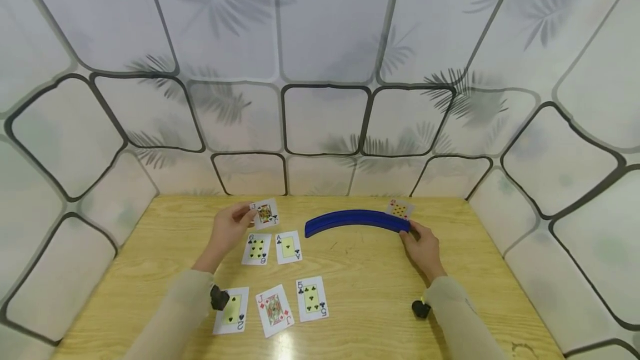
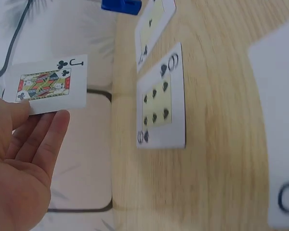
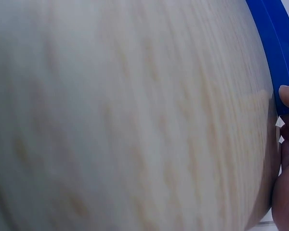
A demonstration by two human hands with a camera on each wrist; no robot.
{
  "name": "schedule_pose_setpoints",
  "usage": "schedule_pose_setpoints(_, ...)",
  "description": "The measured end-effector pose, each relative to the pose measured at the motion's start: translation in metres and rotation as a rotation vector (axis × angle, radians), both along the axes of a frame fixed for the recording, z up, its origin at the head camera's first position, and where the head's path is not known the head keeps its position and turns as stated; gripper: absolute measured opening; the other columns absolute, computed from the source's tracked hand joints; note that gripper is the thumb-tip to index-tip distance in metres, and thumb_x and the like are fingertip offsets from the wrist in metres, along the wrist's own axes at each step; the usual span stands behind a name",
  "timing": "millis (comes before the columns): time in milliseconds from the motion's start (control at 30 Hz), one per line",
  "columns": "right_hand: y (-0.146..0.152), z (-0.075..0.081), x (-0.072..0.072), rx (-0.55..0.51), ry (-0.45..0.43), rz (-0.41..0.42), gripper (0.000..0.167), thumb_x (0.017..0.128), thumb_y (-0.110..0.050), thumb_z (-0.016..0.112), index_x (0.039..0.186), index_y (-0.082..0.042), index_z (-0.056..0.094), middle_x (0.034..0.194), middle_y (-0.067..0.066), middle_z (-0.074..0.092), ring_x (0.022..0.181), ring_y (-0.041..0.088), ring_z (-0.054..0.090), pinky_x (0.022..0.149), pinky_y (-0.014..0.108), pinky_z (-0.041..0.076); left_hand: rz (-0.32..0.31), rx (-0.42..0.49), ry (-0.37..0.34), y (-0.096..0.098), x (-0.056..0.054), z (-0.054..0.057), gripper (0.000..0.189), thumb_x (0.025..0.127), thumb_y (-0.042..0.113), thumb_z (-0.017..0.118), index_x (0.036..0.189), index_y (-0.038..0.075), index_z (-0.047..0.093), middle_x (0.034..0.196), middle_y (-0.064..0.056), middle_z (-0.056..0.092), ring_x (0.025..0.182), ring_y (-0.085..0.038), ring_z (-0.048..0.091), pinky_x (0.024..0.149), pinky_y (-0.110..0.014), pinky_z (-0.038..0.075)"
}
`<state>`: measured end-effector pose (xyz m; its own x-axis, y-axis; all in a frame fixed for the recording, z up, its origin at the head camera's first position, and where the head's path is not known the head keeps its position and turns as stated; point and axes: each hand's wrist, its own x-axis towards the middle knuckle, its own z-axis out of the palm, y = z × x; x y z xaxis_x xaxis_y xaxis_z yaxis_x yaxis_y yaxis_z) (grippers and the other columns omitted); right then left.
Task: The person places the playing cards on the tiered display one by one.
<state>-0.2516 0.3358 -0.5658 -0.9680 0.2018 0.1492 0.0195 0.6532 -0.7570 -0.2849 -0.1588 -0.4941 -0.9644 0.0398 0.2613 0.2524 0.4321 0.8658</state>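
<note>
A jack of clubs (image 1: 265, 213) is pinched between thumb and fingers of my left hand (image 1: 227, 233), face toward me. The left wrist view shows that jack card (image 2: 45, 83) with the thumb over its lower edge. My right hand (image 1: 424, 249) grips the right end of a curved blue card holder (image 1: 357, 218), its thumb on the near side. Behind that end is a card with red pips (image 1: 400, 209). Below the left hand's card lie a six of spades (image 1: 257, 249) and an ace of clubs (image 1: 289, 247), both face up.
Nearer to me lie a two of spades (image 1: 233, 311), partly under the left wrist in view, a jack of diamonds (image 1: 275, 310) and a five of clubs (image 1: 311, 299). The wooden table (image 1: 370, 304) meets a patterned curtain (image 1: 325, 121) at the back and sides.
</note>
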Motion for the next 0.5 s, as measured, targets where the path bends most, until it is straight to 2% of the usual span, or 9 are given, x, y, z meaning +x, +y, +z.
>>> schedule_pose_setpoints(200,-0.001,-0.001,0.001,-0.006,0.021,0.001,0.054,0.105,-0.019,0.065,0.150,0.008,0.051,0.151,0.034,0.052,0.144,0.051,0.046,0.123,0.062,0.035,-0.031,0.012,0.009,0.026,0.000,0.005,0.025,0.104,0.005,0.066,0.124,-0.007,0.071,0.109,-0.028,0.075,0.091,-0.034,0.077,0.079,-0.031,0.066)
schedule_pose_setpoints(500,-0.002,0.000,0.000,0.002,0.013,0.000,0.056,0.104,-0.020,0.065,0.150,0.008,0.050,0.151,0.034,0.052,0.144,0.053,0.045,0.123,0.063,0.034,-0.076,0.044,0.051,0.067,0.000,0.010,0.019,0.102,0.006,0.068,0.117,-0.004,0.074,0.102,-0.022,0.076,0.087,-0.032,0.076,0.075,-0.027,0.064)
